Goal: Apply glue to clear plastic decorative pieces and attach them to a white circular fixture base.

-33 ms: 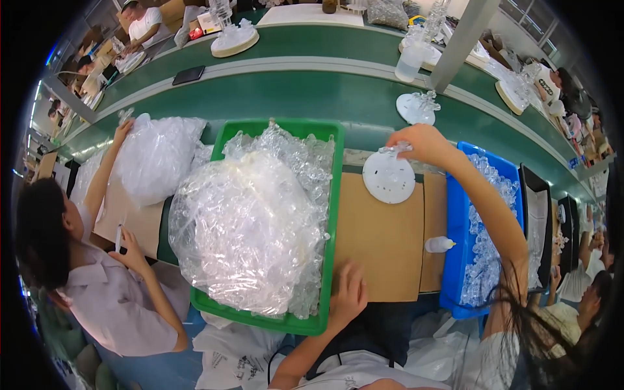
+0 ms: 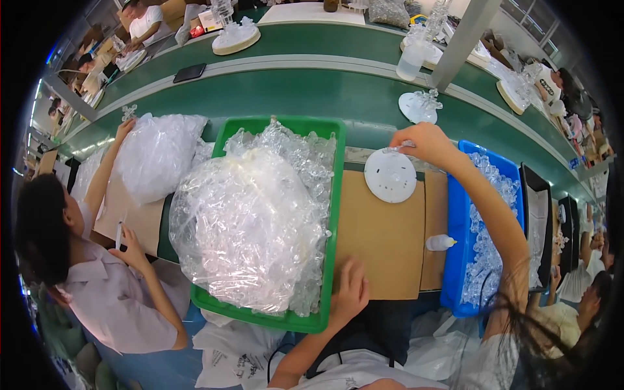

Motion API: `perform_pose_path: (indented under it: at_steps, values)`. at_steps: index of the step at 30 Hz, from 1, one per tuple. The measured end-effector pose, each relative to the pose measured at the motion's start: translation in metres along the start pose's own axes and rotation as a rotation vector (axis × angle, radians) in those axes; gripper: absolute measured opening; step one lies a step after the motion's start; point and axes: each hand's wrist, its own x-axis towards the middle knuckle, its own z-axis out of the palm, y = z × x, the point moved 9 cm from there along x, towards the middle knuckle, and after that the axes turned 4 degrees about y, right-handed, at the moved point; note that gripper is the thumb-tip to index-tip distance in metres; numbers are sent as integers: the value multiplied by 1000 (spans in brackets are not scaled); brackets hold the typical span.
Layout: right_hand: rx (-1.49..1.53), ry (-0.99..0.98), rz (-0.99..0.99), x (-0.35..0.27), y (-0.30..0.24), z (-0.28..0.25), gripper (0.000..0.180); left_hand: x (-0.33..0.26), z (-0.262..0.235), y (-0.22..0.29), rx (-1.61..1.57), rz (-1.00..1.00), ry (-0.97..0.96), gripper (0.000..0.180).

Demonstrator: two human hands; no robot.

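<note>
My right hand (image 2: 426,144) reaches to the far rim of a white round disc (image 2: 390,179) lying on brown cardboard. Its thumb and fingers pinch a small clear plastic piece (image 2: 406,144), partly hidden by the fingers. Small dark slots and dots mark the disc. My left hand (image 2: 351,292) rests at the cardboard's near left edge, beside the green bin (image 2: 339,214). Its fingers are loosely bent, with nothing visible in them. Clear plastic pieces (image 2: 286,140) fill that bin, under a large clear bag (image 2: 244,227).
Right of the cardboard (image 2: 377,260), a small white squeeze bottle (image 2: 441,243) lies by a blue bin (image 2: 458,260) of clear pieces. Another disc (image 2: 416,109) bearing clear pieces sits on the green conveyor (image 2: 312,97). At left, a co-worker (image 2: 110,273) holds up a clear piece (image 2: 129,112).
The co-worker's clear piece at left now shows higher above their hand. My right hand stays at the disc's far rim, barely shifted; my left hand keeps its place.
</note>
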Motion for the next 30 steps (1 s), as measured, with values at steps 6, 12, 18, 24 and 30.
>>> perform_pose_path:
  at_steps: [6,12,18,24,30]
  values:
    - [-84,10,3,-37,-69,4,18,35,6,18,20,129,-47,52]
    - [231,157,-47,8,-114,-24,42,23,14,5,303,167,-126,52]
    - [-238,-135,-31,101,-116,61,38,16,21,7,312,207,-109,50]
    - [207,198,-87,54,-122,-4,21,14,18,1,288,230,-47,48]
    - [362,248,-58,-77,-176,-55,19,11,13,1,175,238,13,41]
